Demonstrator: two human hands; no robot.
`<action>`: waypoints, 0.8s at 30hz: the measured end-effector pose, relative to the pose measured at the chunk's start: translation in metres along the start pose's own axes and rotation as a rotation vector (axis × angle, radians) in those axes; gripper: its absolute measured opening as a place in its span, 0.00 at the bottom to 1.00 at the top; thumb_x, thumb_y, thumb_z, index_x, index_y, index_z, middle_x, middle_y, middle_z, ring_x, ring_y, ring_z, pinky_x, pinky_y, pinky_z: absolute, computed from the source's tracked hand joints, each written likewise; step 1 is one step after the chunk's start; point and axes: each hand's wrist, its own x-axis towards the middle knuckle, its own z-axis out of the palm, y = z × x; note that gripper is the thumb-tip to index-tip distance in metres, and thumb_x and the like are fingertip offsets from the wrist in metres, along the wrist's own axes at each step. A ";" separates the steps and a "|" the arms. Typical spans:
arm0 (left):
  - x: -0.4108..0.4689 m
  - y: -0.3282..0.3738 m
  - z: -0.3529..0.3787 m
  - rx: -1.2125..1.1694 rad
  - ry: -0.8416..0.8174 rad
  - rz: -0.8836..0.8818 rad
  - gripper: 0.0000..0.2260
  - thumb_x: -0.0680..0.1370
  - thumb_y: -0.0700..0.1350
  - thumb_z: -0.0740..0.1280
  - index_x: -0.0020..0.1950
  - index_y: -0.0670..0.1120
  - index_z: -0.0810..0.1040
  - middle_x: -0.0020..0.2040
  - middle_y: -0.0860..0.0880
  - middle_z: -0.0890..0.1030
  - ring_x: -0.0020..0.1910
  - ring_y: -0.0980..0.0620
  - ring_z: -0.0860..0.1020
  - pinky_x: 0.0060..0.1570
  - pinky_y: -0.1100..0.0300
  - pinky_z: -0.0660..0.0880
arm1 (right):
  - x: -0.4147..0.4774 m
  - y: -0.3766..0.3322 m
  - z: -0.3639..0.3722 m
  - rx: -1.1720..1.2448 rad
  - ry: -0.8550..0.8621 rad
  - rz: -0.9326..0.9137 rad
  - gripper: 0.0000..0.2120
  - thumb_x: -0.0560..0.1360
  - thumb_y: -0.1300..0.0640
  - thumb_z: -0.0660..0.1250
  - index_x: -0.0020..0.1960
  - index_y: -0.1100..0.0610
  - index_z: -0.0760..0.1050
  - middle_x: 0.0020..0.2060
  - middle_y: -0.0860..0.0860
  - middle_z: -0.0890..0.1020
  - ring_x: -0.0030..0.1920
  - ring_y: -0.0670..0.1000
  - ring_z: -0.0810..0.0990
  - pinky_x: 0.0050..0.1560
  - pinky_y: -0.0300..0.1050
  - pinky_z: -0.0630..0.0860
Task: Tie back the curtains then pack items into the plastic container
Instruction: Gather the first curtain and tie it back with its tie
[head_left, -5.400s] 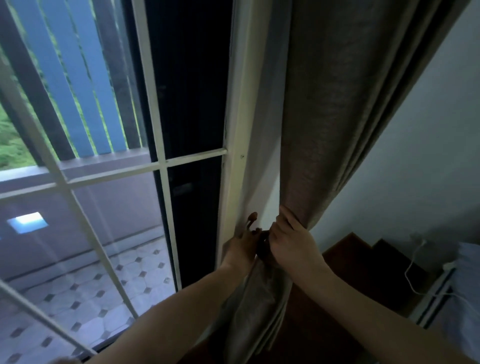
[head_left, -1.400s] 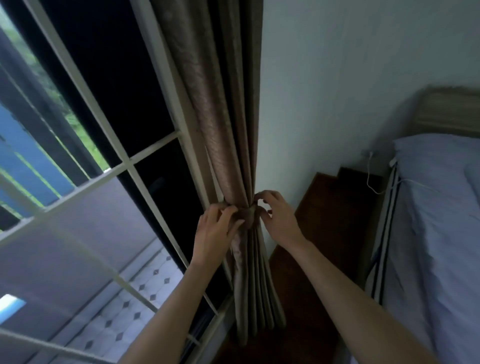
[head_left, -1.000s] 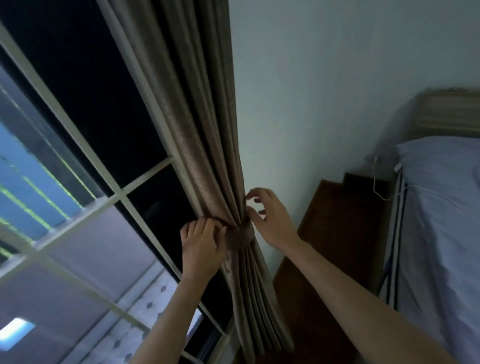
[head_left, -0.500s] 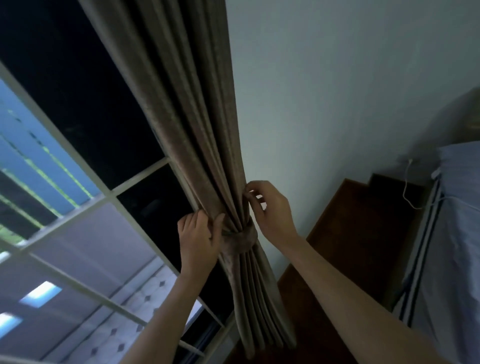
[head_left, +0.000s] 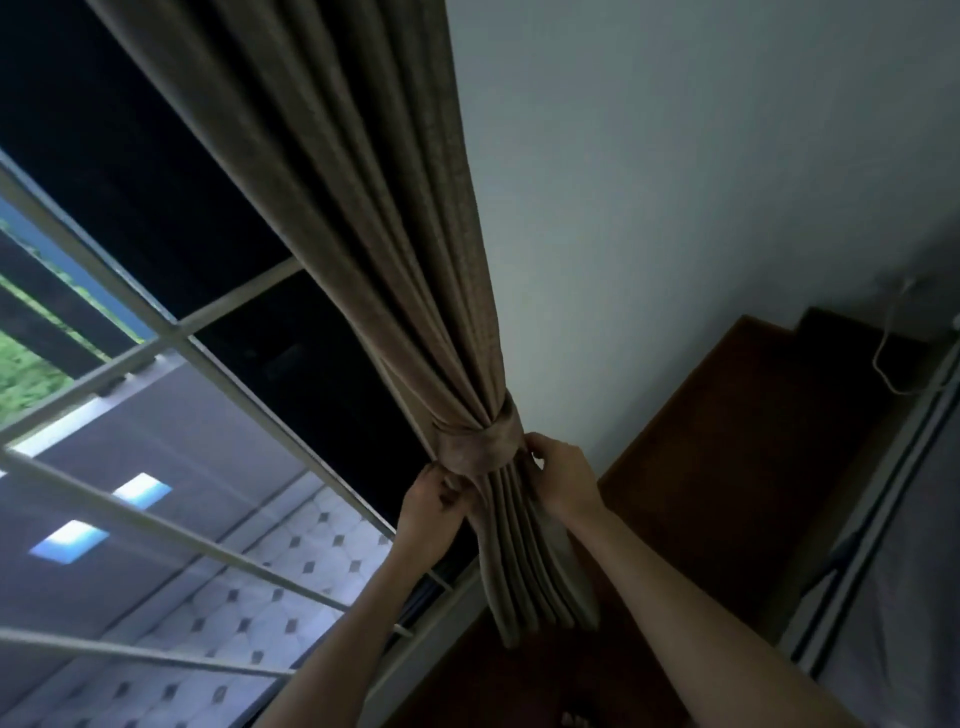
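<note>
Nothing legible from here: curtain (head_left: 405, 260), wall (head_left: 675, 182), window frame (head_left: 234, 296) carry no text, labels or numbers.

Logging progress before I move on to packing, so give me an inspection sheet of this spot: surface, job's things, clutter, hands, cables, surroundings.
Surface: dark wooden floor.
Job's things: curtain gathered, tieback wrapped around it; plastic container not in view.
Clutter: nothing seen.
Hands: left hand and right hand both grip the tieback's edges.
Cables: white cable hangs beside the bed.
Surroundings: window frame left, pale wall right.
</note>
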 end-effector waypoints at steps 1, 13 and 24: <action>0.002 0.002 0.002 -0.014 0.011 -0.025 0.04 0.74 0.41 0.70 0.47 0.44 0.77 0.42 0.49 0.81 0.41 0.52 0.80 0.40 0.61 0.76 | 0.000 0.003 0.002 0.005 0.020 0.004 0.11 0.78 0.57 0.62 0.55 0.50 0.81 0.49 0.51 0.85 0.50 0.52 0.82 0.48 0.45 0.76; 0.002 0.006 0.001 0.121 0.160 0.039 0.04 0.77 0.43 0.66 0.43 0.48 0.72 0.36 0.52 0.77 0.36 0.50 0.78 0.32 0.63 0.68 | 0.001 0.008 -0.001 0.090 0.001 0.003 0.12 0.79 0.55 0.63 0.59 0.52 0.80 0.53 0.49 0.84 0.53 0.50 0.82 0.52 0.38 0.72; -0.010 0.056 -0.028 0.237 0.523 0.678 0.06 0.76 0.46 0.66 0.48 0.44 0.74 0.48 0.50 0.73 0.47 0.50 0.74 0.48 0.58 0.72 | 0.011 -0.057 -0.066 -0.028 0.163 -0.648 0.12 0.73 0.67 0.64 0.50 0.55 0.81 0.47 0.46 0.81 0.47 0.46 0.76 0.47 0.36 0.72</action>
